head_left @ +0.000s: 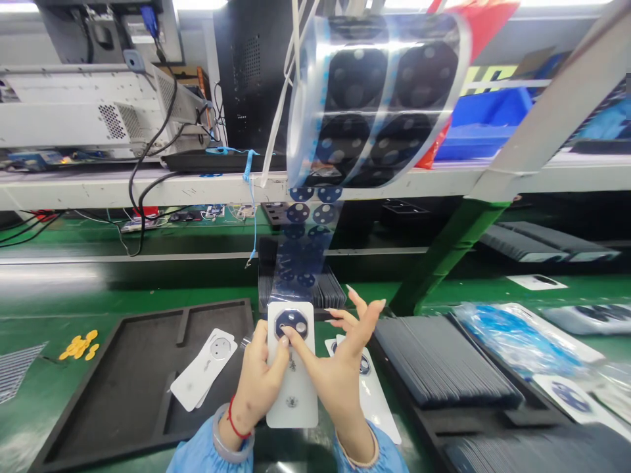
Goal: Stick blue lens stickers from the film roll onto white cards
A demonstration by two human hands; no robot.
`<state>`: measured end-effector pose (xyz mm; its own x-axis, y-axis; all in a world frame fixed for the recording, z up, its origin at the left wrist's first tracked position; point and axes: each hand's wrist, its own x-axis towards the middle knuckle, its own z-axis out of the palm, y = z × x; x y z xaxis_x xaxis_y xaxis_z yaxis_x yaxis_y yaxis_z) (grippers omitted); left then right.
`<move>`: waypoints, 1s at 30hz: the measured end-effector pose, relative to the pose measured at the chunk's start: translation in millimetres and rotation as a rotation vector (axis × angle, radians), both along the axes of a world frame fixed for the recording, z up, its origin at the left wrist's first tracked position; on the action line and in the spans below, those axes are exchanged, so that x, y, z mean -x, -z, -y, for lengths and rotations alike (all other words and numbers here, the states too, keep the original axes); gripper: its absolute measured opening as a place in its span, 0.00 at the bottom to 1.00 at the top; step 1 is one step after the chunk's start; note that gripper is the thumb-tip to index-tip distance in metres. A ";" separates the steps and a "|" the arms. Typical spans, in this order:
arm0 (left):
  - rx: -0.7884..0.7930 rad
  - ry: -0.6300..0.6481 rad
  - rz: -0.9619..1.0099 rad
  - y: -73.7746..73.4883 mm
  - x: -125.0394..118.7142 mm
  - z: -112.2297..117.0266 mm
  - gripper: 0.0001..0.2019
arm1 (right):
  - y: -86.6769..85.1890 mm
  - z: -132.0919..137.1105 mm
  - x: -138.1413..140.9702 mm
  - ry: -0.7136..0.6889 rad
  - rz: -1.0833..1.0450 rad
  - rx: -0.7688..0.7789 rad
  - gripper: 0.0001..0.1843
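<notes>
centre: panel [292, 414] | left: tray [128, 374], loose panels [200, 378] on it | right: second tray [476, 420], slabs [444, 361] in it | above: sticker roll [379, 98], before shelf [217, 190] | behind: rear slabs [331, 289], probably stacked, half hidden

Overhead lights [201, 4] brighten the scene. White glare streaks the film roll [352, 79]; the outer edges look stretched and soft.

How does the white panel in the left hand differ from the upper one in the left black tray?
The held panel has a dark disc at its far end; the tray panel has a pale circle. The left hand grips the held panel while the right hand touches its disc; the tray panel lies untouched in the black tray. The held panel points straight ahead; the tray panel slants. Both are white with rounded corners.
</notes>
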<state>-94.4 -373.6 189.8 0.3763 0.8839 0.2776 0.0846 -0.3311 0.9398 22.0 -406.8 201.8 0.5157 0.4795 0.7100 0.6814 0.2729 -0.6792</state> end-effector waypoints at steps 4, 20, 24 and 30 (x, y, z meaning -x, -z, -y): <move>0.029 0.088 -0.052 4.8 -1.6 -1.5 0.10 | 4.7 -3.5 -8.4 -0.369 -0.423 0.269 0.31; 0.078 -0.028 -0.862 9.3 51.7 -73.4 0.16 | 98.1 28.5 -94.3 -0.375 -0.759 0.562 0.46; 0.246 -0.228 -1.106 50.6 92.5 -116.6 0.34 | 139.3 33.2 -150.5 -0.008 -0.388 0.781 0.40; 0.340 -0.289 -1.264 99.3 94.9 -134.5 0.45 | 152.3 11.3 -114.0 0.262 0.149 0.545 0.41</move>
